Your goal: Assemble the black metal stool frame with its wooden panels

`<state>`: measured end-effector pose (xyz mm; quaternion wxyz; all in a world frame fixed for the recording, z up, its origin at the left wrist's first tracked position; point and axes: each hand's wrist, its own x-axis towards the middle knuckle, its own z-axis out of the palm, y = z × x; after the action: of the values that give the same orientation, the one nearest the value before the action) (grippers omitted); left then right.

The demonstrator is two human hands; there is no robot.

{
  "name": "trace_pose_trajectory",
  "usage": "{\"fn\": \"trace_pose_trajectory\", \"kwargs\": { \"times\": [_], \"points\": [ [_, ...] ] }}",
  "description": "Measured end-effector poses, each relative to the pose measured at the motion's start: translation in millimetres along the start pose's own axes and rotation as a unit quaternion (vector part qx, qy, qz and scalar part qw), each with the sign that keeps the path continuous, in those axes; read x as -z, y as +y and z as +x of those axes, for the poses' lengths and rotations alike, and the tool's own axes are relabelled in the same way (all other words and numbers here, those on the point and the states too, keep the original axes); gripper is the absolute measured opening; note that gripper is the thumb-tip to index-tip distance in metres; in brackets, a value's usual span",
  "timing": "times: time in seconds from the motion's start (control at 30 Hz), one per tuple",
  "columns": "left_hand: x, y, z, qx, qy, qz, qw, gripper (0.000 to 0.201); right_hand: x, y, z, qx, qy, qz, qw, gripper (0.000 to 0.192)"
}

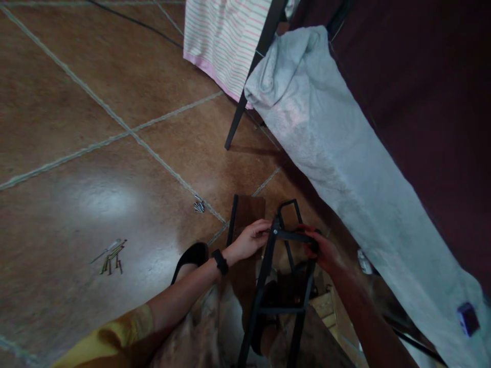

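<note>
A black metal frame (264, 271) with a crossbar and a bright screw head near its top corner stands upright between my legs. My left hand (249, 240), with a dark band on its wrist, has its fingers bent against the frame's upper left corner; the fingertips are partly hidden. Around the upper right corner, my right hand (324, 250) curls its fingers. Just behind the frame is a smaller bent black bar piece (288, 203). Left of it lies a brown panel (249, 209) with a black bar along its edge.
Small silver screws (199, 206) lie on the tiled floor. Farther left are a screwdriver (108, 250) and several longer bolts (117, 255). On the right, a grey blanket (337, 148) covers a long edge, with a purple object (468, 319) on it. A striped cloth (226, 41) hangs behind.
</note>
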<state>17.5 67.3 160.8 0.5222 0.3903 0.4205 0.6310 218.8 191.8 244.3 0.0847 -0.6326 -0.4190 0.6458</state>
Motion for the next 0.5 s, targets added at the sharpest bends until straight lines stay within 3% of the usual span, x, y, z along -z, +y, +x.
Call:
{"fn": "trace_pose_trajectory", "kwargs": {
  "times": [0.27,0.5],
  "points": [
    [1.0,-0.5,-4.1,0.066,0.005,-0.092,0.994,0.034,-1.3,-1.7,8.1,-0.042,-0.003,0.014,0.999,0.040],
    [3.6,3.8,-7.4,0.069,0.024,-0.106,0.992,0.032,3.9,0.3,7.7,-0.031,-0.027,-0.012,0.999,0.039]
  ]
}}
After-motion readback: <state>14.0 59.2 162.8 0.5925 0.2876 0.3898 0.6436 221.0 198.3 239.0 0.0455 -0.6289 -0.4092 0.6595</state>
